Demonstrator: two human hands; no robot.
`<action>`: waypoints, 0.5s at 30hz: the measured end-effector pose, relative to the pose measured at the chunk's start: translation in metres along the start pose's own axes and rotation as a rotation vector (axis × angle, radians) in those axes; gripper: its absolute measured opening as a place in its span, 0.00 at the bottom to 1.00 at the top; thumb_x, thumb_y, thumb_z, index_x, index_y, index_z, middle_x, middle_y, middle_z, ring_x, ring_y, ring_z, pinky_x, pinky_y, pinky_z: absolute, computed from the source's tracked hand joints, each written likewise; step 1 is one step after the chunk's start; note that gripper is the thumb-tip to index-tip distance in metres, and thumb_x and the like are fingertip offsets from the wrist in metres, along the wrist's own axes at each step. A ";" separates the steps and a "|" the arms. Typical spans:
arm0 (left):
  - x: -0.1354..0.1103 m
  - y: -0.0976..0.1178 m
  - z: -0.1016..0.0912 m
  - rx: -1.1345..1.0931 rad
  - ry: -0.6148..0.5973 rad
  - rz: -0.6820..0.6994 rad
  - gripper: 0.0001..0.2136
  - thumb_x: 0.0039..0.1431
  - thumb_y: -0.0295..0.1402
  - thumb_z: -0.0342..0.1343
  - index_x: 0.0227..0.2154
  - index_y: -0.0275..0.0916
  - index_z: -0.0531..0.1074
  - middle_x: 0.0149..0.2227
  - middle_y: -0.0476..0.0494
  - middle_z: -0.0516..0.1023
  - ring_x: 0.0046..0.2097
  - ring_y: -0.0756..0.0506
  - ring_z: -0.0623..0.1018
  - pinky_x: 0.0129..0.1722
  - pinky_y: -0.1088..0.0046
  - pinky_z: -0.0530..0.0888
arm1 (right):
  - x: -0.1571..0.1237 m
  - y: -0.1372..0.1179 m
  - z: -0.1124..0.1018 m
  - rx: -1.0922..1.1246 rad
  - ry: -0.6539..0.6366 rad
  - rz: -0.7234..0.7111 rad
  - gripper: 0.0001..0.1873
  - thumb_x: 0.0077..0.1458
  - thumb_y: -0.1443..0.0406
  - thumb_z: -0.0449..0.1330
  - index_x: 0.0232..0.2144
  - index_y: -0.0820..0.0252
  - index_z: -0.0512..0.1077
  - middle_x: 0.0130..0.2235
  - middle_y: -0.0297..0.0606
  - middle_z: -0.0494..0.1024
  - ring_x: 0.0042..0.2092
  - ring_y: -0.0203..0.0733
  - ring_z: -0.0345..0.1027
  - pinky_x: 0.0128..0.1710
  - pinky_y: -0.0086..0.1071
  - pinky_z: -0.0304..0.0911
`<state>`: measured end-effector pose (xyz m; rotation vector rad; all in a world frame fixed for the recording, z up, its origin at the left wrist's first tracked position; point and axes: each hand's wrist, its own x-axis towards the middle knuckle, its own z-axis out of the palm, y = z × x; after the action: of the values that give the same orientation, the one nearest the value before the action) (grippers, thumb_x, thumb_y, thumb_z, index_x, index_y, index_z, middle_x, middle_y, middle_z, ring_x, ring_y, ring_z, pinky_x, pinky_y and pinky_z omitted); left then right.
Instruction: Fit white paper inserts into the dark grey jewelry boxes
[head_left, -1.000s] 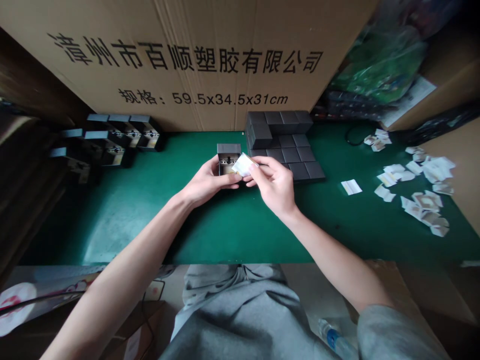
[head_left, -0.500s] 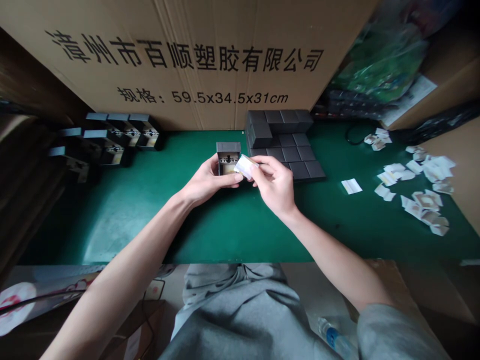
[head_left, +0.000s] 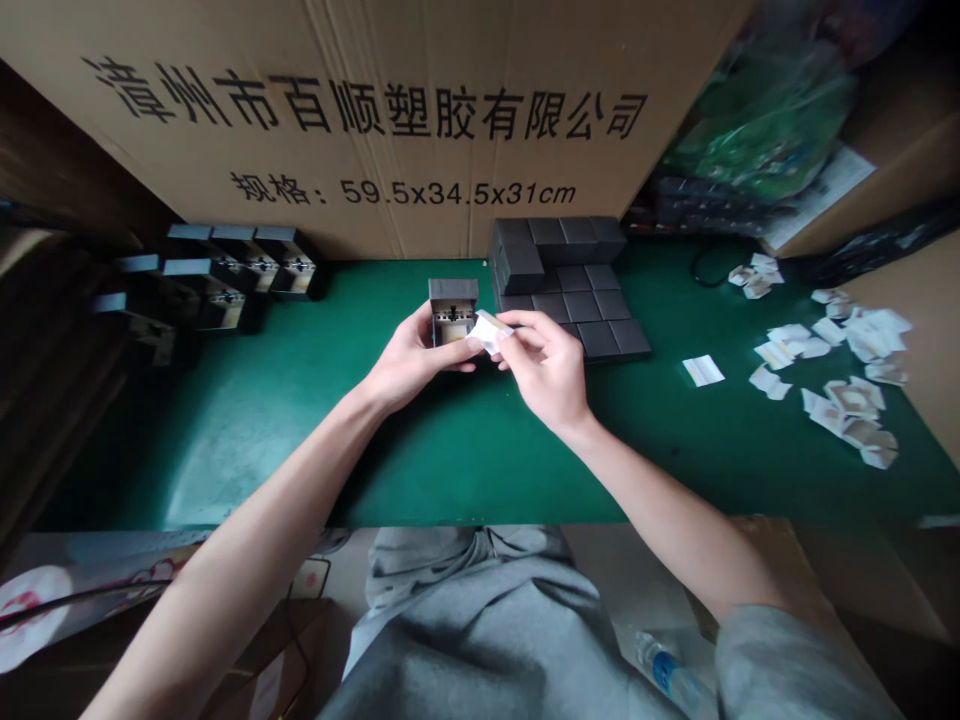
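Observation:
My left hand (head_left: 411,358) grips a small dark cube-shaped part (head_left: 453,311) from below and the side, its open face turned toward me. My right hand (head_left: 546,368) pinches a small white paper label (head_left: 489,329) at the cube's right edge, touching it. Both hands hover just above the green mat (head_left: 300,420), near its middle. Right behind my right hand stands a stepped stack of dark cubes (head_left: 564,280).
A big cardboard box (head_left: 390,110) with printed characters walls off the back. Several dark parts with open faces (head_left: 232,275) sit at the left. Many white paper scraps (head_left: 832,370) litter the mat's right side. A plastic bottle (head_left: 671,680) lies near my lap.
The cube and the label have shifted slightly up and away from me. My right fingers have pressed the label closer to the cube's edge.

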<state>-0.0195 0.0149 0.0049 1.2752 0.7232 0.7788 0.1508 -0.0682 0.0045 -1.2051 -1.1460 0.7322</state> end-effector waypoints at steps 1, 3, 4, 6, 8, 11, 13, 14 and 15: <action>0.000 0.000 0.000 -0.004 -0.002 0.000 0.28 0.50 0.37 0.76 0.52 0.39 0.74 0.49 0.40 0.83 0.44 0.45 0.84 0.35 0.78 0.83 | 0.000 0.000 0.000 0.011 -0.002 -0.005 0.15 0.61 0.52 0.67 0.43 0.55 0.77 0.34 0.33 0.85 0.33 0.37 0.80 0.35 0.32 0.78; 0.000 -0.001 0.000 -0.016 -0.011 -0.001 0.28 0.50 0.36 0.76 0.53 0.39 0.74 0.49 0.41 0.83 0.43 0.46 0.84 0.35 0.78 0.83 | 0.000 0.001 0.000 0.030 -0.005 -0.019 0.15 0.61 0.53 0.67 0.43 0.55 0.77 0.33 0.32 0.85 0.31 0.36 0.79 0.35 0.31 0.78; 0.000 -0.001 0.000 -0.021 -0.013 0.001 0.28 0.50 0.36 0.76 0.53 0.40 0.74 0.48 0.41 0.83 0.43 0.46 0.84 0.35 0.78 0.83 | 0.000 0.001 0.000 0.034 -0.007 -0.025 0.15 0.61 0.52 0.67 0.43 0.55 0.77 0.32 0.32 0.84 0.31 0.36 0.78 0.35 0.31 0.78; 0.000 -0.001 0.000 -0.017 -0.009 0.005 0.28 0.50 0.36 0.76 0.54 0.40 0.75 0.48 0.41 0.83 0.43 0.46 0.84 0.35 0.78 0.83 | 0.001 0.000 0.000 0.025 -0.009 -0.025 0.16 0.61 0.52 0.67 0.43 0.56 0.77 0.32 0.32 0.84 0.30 0.36 0.78 0.35 0.31 0.78; 0.000 -0.001 0.000 -0.003 0.001 0.007 0.28 0.50 0.37 0.75 0.53 0.40 0.75 0.48 0.41 0.83 0.43 0.46 0.84 0.35 0.78 0.83 | 0.001 0.000 0.000 0.009 -0.009 -0.015 0.17 0.61 0.50 0.66 0.43 0.55 0.77 0.33 0.33 0.85 0.31 0.36 0.79 0.35 0.32 0.78; 0.000 -0.001 0.000 0.003 0.008 0.010 0.26 0.51 0.37 0.75 0.52 0.40 0.75 0.47 0.42 0.83 0.42 0.46 0.84 0.34 0.78 0.83 | 0.001 0.000 0.000 0.017 -0.015 -0.012 0.17 0.61 0.50 0.66 0.43 0.55 0.77 0.34 0.33 0.85 0.32 0.37 0.79 0.35 0.32 0.78; 0.000 -0.001 0.000 -0.001 0.008 0.012 0.26 0.51 0.37 0.75 0.52 0.40 0.76 0.47 0.42 0.83 0.42 0.46 0.84 0.34 0.79 0.83 | 0.001 0.001 0.000 0.030 -0.016 -0.018 0.16 0.61 0.51 0.67 0.43 0.55 0.77 0.33 0.33 0.84 0.31 0.37 0.79 0.34 0.32 0.78; 0.000 -0.001 0.000 -0.001 0.010 0.013 0.26 0.51 0.37 0.75 0.52 0.40 0.76 0.47 0.42 0.83 0.42 0.46 0.84 0.34 0.79 0.83 | 0.001 0.002 0.000 0.032 -0.015 -0.020 0.16 0.61 0.51 0.67 0.43 0.55 0.77 0.33 0.33 0.84 0.31 0.37 0.79 0.34 0.32 0.79; 0.000 -0.001 0.000 0.003 0.010 0.014 0.26 0.51 0.38 0.74 0.52 0.40 0.76 0.48 0.42 0.83 0.43 0.46 0.84 0.34 0.79 0.83 | 0.001 0.002 0.000 0.029 -0.012 -0.020 0.16 0.61 0.51 0.67 0.43 0.54 0.77 0.32 0.32 0.84 0.31 0.37 0.79 0.34 0.32 0.79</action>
<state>-0.0194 0.0152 0.0035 1.2809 0.7249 0.7961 0.1515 -0.0673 0.0032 -1.1649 -1.1516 0.7396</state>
